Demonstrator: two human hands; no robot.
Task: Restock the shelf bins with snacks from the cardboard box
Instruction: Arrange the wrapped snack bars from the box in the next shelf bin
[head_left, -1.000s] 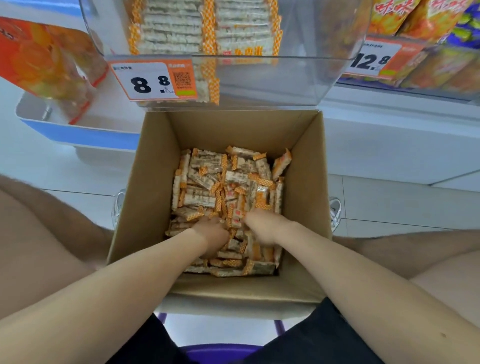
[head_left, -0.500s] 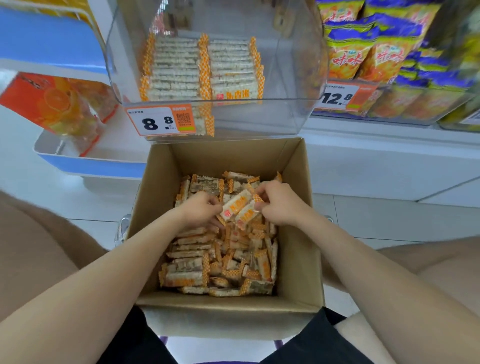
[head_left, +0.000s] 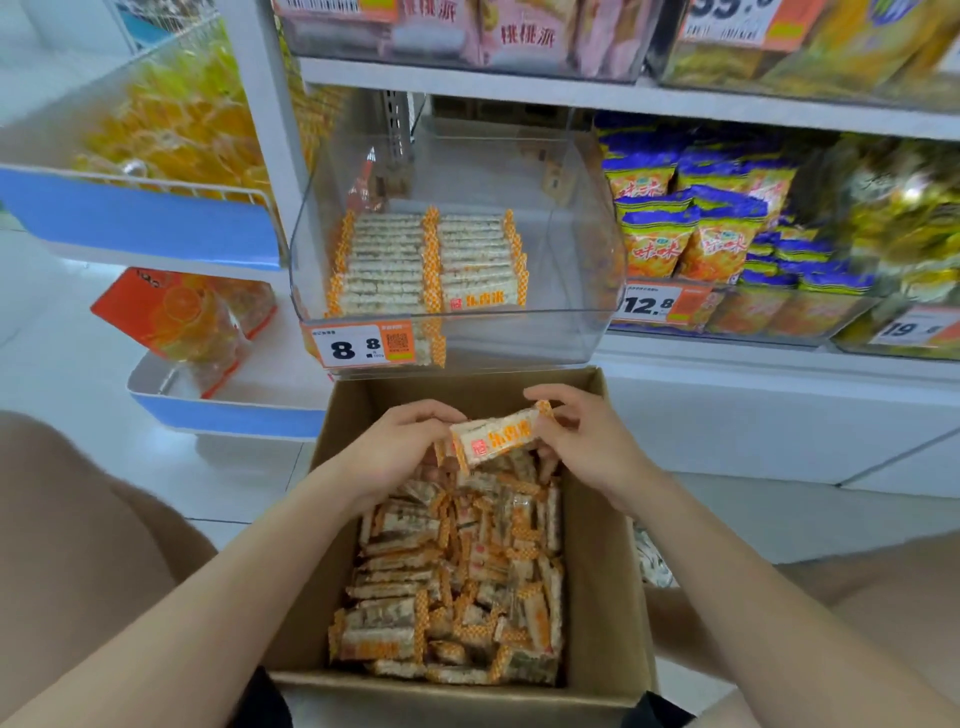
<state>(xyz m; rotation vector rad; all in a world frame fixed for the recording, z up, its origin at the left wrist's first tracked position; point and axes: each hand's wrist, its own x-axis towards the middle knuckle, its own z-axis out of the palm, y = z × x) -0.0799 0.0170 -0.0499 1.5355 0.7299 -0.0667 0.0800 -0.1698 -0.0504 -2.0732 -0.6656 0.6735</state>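
Left hand (head_left: 400, 452), right hand (head_left: 589, 447) pinching snack bars (head_left: 496, 434) between them — cardboard box (head_left: 602, 571) below nearly full; clear bin (head_left: 457, 343) beyond part-filled — most restocking left.

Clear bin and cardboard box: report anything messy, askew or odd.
Nothing looks damaged or spilled. The clear bin holds two tidy rows of snack bars, while those in the cardboard box lie jumbled in a loose heap. The left hand and right hand hold a tilted bar over the box.

Purple-and-orange chip bags (head_left: 691, 234) fill the neighbouring shelf; an orange packet (head_left: 182, 312) lies in a blue-edged tray (head_left: 228, 415).
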